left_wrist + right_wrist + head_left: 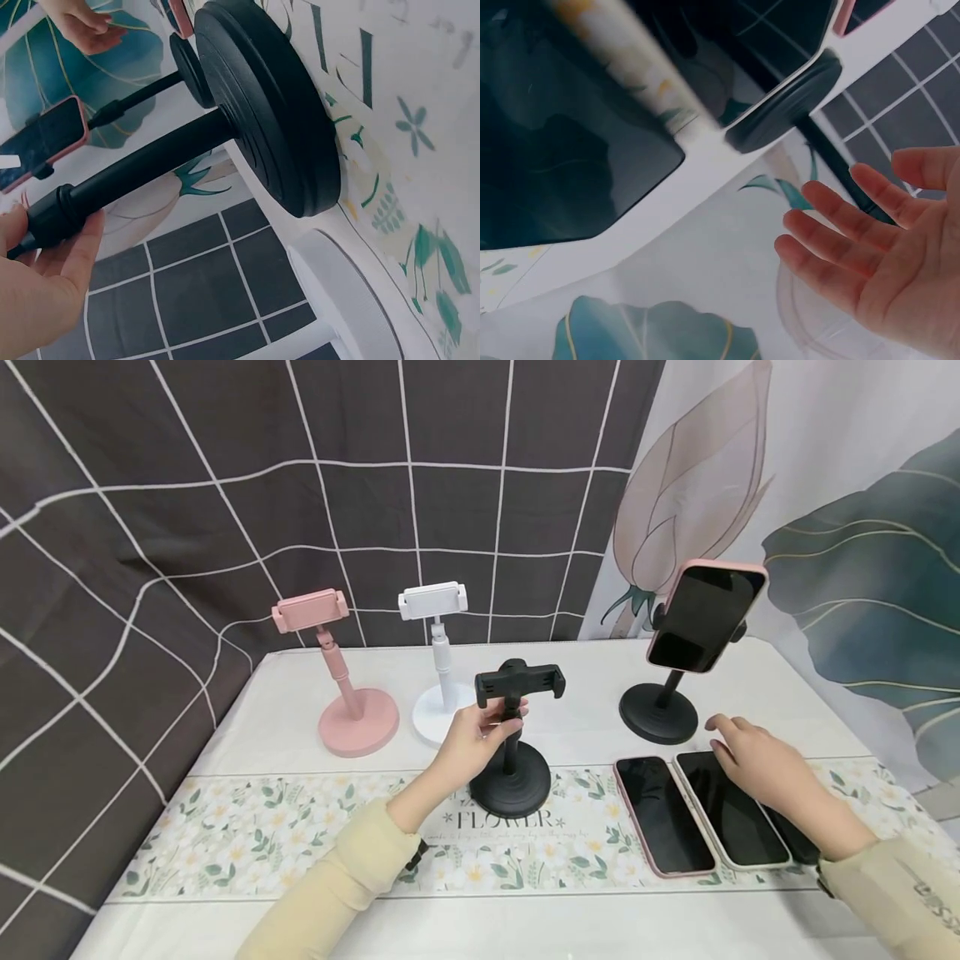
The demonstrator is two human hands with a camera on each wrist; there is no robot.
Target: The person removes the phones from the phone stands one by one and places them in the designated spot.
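My left hand (474, 739) grips the upper stem of a black phone stand (512, 785), just under its clamp (521, 682), which holds no phone. In the left wrist view the fingers and thumb wrap the collar of the stem (150, 165). My right hand (765, 768) hovers over the phones at the right, its fingers loosely bent in the head view and spread with nothing in them in the right wrist view. Beneath it lie a white-edged phone (731, 810) and a dark phone (795, 837), partly covered by the hand. A pink-edged phone (665, 816) lies beside them.
Behind the phones a second black stand (660, 714) bears a pink-cased phone (705, 617). A pink stand (358, 722) and a white stand (441, 697) stand at the back left. The table (247, 739) carries a flowered strip; grid and flower-print cloths hang behind.
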